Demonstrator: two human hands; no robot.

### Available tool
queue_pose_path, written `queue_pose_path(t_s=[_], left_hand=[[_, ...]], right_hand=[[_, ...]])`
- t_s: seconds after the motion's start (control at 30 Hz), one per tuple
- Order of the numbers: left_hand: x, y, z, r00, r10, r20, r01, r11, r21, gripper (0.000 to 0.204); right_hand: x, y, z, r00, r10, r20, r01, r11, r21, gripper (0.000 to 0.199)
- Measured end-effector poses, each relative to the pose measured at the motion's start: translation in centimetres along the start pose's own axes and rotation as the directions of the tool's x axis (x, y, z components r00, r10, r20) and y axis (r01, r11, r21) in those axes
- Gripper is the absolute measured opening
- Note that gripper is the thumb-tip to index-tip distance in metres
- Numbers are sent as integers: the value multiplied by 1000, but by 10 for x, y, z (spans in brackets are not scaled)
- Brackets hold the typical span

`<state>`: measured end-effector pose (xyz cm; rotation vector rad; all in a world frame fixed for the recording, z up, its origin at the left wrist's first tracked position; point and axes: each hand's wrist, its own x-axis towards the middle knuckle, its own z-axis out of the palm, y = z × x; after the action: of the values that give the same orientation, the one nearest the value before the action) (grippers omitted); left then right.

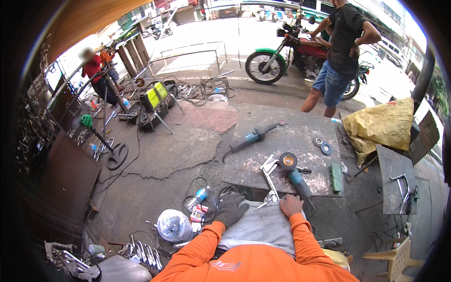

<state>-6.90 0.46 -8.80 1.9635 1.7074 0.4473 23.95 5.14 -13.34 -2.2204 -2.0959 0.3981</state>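
L grip [230,210], gloved, lies on grey cloth [260,225]; bare R grip [291,207] curls at cloth's far edge; can't tell if either grasps. Chrome bracket [269,180] btwn grips, just ahead. Near grinder [299,183] stands in R grip's way fwd; far grinder [250,139] beyond. Bottle [198,197], plastic bag [174,225] L of L grip. Scuffed table [300,131] ahead, green block [336,177] by its R edge; cracked floor [164,160] spreads L.
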Motion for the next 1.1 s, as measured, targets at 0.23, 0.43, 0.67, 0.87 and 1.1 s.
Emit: queue_pose_path(t_s=[0.23, 0.43, 0.67, 0.87, 1.1], left_hand=[[-5, 8, -1, 950, 217, -227, -167, 961, 221, 47], [1, 8, -8, 973, 210, -95, -209, 978, 23, 38], [1, 5, -1, 952, 257, -163, -255, 966, 33, 39], [2, 4, -1, 959, 245, -144, -244, 969, 30, 37], [1, 7, -4, 954, 257, -157, -256, 966, 27, 36]], right_hand=[[-3, -6, 2, 984, 114, -140, -102, 990, 95, 56], [4, -2, 4, 998, 55, 19, -56, 997, 53, 52], [2, -2, 6, 998, 55, -42, -51, 996, 79, 48], [5, -1, 7, 998, 63, 14, -64, 997, 50, 50], [1, -3, 2, 999, 51, 8, -51, 995, 87, 49]])
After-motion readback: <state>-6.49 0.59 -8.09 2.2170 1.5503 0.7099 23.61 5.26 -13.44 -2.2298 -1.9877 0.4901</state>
